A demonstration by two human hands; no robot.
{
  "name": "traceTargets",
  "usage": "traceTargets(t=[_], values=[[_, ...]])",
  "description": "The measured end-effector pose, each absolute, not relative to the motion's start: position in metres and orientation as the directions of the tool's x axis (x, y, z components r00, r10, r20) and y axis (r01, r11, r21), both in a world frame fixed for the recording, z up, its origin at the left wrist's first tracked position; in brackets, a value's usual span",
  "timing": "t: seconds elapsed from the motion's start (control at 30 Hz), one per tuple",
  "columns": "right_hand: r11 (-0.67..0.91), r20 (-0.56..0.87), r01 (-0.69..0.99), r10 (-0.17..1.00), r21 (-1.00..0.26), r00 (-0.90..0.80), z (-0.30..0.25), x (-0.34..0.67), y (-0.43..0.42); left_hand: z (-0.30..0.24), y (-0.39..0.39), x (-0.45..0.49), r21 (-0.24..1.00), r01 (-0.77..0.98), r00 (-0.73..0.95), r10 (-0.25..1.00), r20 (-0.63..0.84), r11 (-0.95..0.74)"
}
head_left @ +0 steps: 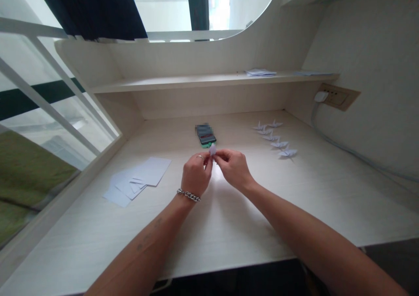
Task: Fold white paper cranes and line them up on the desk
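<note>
At the left of the bench [225,235], a loose fan of flat paper sheets [156,170] lies well apart from the hands, not yet folded. Further right, the left hand [196,173], with a bracelet [188,194] at its wrist, has thumb and fingertips pinched together on a small folded paper [212,149]. A phone [207,139] lies flat just beyond. The folded paper is held up between the two hands, near the middle of the bench; its finer creases are too small to tell. The right hand [236,167] clamps the paper's lower edge between thumb and finger. The step in hand looks like folding or shaping a small piece; the next move seems to call for a steady left grip while the right fingertips press a crease sharp. On the right, finished paper cranes [288,153] stand in a slanting group.
</note>
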State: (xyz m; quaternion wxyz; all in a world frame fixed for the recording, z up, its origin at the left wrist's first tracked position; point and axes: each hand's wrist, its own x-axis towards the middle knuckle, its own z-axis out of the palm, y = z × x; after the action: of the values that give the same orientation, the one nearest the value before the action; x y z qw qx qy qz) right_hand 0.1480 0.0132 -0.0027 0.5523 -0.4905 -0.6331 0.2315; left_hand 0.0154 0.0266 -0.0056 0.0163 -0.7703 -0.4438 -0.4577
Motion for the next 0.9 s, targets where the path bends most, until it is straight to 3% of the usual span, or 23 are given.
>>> traceTargets(t=[0.3,0.47,0.57,0.7,0.9], values=[[0.373,0.387,0.126,0.916,-0.919,0.106,-0.018,0.132,0.016,-0.017,0.022,0.004,0.365,0.679,0.193,0.635,0.748,-0.637],[0.264,0.246,-0.228,0.963,-0.937,0.107,-0.016,0.143,0.015,-0.017,0.016,0.006,0.406,0.589,0.27,0.644,0.716,-0.698],[0.192,0.167,-0.344,0.981,-0.919,0.1,-0.013,0.15,0.016,-0.015,0.011,0.01,0.39,0.569,0.342,0.64,0.688,-0.724],[0.147,0.119,-0.372,0.988,-0.916,0.096,-0.008,0.157,0.018,-0.007,0.004,0.012,0.445,0.503,0.349,0.645,0.679,-0.741],[0.148,0.142,-0.341,0.989,-0.928,0.043,-0.005,0.161,0.018,0.003,0.004,0.005,0.595,0.479,0.107,0.716,0.69,-0.645]])
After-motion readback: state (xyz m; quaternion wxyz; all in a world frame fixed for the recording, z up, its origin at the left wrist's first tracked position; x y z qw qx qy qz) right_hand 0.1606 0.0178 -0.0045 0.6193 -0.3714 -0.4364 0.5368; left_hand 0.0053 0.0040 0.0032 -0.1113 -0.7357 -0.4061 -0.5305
